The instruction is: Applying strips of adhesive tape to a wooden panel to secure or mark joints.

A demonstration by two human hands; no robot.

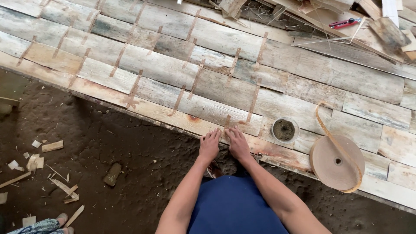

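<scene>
both hands are down flat at the near edge of the veneer sheet, left hand and right hand side by side, fingers spread and pressing, nothing gripped in either one. between the fingertips sits a short strip of brown paper tape, laid across a seam where two pale, rough, grey-streaked wood pieces meet. more tape strips like it cross the seams all over the sheet, thin and reddish brown. just right of the right hand stands a small round tub, clear rim, dark wet stuff inside. further right lies a big flat roll of tape, tan, disc-shaped, its loose end curling up over the boards. far back, a red cutter rests among splintered wood scraps. below the sheet's edge is dark, lumpy dirt floor, open on the left, with pale wood chips scattered about.
</scene>
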